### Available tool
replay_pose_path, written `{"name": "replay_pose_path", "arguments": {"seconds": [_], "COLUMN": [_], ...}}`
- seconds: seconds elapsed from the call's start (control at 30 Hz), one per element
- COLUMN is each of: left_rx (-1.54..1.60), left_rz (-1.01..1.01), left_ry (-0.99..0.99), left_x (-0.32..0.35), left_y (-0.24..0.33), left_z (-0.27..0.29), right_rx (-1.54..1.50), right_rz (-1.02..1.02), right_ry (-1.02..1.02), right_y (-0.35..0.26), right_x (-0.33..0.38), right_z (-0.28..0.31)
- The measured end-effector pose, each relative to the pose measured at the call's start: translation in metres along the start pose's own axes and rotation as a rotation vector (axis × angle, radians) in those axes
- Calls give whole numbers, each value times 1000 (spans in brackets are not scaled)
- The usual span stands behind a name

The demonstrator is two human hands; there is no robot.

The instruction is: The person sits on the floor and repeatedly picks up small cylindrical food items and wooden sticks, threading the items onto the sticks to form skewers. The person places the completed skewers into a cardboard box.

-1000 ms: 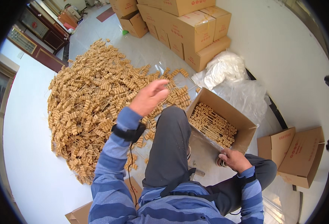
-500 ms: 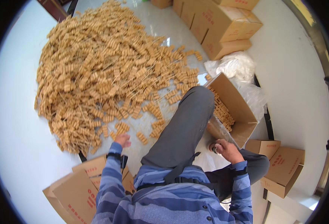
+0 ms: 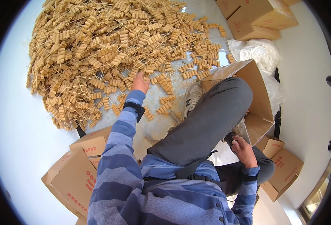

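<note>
A big heap of tan, ridged strips on thin sticks point(image 3: 109, 45) covers the pale floor ahead of me. My left hand point(image 3: 140, 82) reaches out over the near edge of the heap, palm down, fingers on the strips; whether it grips any is hidden. A dark band sits on that wrist. My right hand point(image 3: 242, 148) rests low beside my raised grey-trousered knee point(image 3: 214, 116), fingers curled near the lower edge of an open cardboard box point(image 3: 261, 101). What it holds, if anything, cannot be made out.
Flat and closed cardboard boxes point(image 3: 79, 172) lie at my left side, more boxes point(image 3: 281, 165) at my right, and a stack point(image 3: 255, 18) at the back right. A crumpled white plastic bag point(image 3: 261, 52) lies behind the open box. My shoe point(image 3: 191, 97) rests among loose strips.
My view has swung left and down toward the heap. My left hand has dropped from over my knee, then stretched forward onto the heap's near edge. My right hand stays by the open box.
</note>
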State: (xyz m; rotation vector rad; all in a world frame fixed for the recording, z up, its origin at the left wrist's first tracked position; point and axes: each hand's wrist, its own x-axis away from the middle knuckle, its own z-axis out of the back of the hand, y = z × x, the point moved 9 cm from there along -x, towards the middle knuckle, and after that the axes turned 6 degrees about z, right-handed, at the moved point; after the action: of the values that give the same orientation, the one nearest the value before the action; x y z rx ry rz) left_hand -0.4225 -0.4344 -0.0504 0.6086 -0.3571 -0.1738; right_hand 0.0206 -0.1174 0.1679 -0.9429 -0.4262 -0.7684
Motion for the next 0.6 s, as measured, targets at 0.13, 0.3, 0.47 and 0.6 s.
{"name": "replay_pose_path", "arguments": {"seconds": [0.13,0.3,0.47,0.6], "left_rx": [-249,-452,-424,-581], "left_rz": [-128,125,74,-27], "left_ry": [110,-116,-287,-314], "left_x": [-37,-90,-125,-149], "left_y": [67,57,9,-5], "left_z": [14,-13,-60,-89], "right_rx": [-25,-14,200,240], "right_rz": [-52,-47,19,-8], "right_ry": [-28,-42,-49,1], "right_y": [5,10,17,28], "right_x": [-7,-15,-19,-19], "right_z": [-3,-6,0,0]}}
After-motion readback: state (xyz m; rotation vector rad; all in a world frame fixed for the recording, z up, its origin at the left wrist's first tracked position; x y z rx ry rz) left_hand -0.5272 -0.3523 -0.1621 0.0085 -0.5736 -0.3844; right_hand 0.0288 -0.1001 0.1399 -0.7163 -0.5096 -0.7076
